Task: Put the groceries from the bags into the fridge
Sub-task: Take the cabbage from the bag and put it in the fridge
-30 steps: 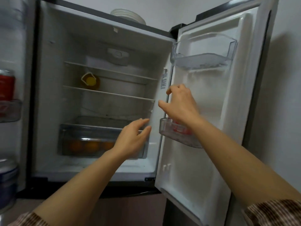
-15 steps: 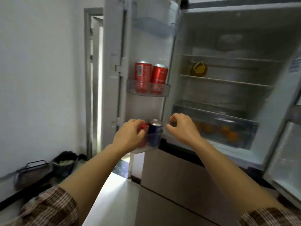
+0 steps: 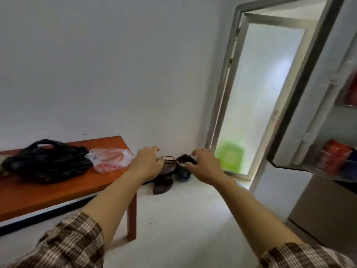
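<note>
A bare white wall (image 3: 96, 64) and pale floor (image 3: 183, 219) fill a small room; a bright doorway (image 3: 260, 89) stands at two o'clock; the open fridge door (image 3: 316, 97) at three o'clock carries red cans (image 3: 335, 154) on a lower shelf; a wooden table (image 3: 58, 190) at eight o'clock holds the groceries, a black bag (image 3: 48, 161) with a clear plastic bag (image 3: 110, 157) touching its right side; a wire basket (image 3: 168, 164) sits in the far corner; both arms reach forward in checked sleeves (image 3: 73, 244), left hand (image 3: 147, 163) and right hand (image 3: 204, 163) palm down, fingers loosely curled, empty.
</note>
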Motion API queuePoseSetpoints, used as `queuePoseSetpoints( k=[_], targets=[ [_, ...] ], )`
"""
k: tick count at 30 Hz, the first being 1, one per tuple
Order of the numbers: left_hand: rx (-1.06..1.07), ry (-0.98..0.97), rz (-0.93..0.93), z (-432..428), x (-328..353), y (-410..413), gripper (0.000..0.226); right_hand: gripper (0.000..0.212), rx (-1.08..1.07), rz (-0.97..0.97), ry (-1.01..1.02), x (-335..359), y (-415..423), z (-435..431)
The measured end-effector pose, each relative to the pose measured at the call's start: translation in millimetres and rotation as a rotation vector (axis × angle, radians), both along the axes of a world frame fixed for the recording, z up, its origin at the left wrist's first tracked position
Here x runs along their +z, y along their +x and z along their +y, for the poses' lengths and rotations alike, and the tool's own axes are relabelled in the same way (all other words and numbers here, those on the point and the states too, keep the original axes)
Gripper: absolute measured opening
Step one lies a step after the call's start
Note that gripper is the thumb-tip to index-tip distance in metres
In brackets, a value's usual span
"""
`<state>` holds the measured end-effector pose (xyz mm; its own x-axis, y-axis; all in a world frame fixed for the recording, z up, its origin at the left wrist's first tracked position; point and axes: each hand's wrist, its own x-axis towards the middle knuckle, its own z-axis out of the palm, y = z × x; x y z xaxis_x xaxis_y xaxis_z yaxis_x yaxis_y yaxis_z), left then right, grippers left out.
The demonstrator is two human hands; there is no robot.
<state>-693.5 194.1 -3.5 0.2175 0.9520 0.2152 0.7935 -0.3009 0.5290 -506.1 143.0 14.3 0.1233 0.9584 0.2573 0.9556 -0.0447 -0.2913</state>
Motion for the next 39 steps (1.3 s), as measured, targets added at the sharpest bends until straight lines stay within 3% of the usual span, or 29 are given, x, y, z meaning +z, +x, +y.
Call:
queuePoseSetpoints(
  k=[9,15,31,39],
  targets=[
    [0.381,-0.054,0.016,38.0,-40.4,-222.6,0.049,0.053,0.372,-0.096,-0.1,-42.2,-224.4,100.2],
    [0.489,-0.015,-0.017,96.8,-54.5,-341.8,0.046,0.051,0.507,-0.119,-0.09,-60.3,-347.6,185.8],
    [0.64,0.01,0.143,242.8,-110.2,-597.4,0.039,0.05,0.643,-0.249,-0.211,-105.6,-602.0,360.4],
    [0.455,0.047,0.401,324.6,-133.5,-743.4,0.042,0.042,0.647,-0.099,-0.218,-137.1,-739.4,427.8]
  ],
)
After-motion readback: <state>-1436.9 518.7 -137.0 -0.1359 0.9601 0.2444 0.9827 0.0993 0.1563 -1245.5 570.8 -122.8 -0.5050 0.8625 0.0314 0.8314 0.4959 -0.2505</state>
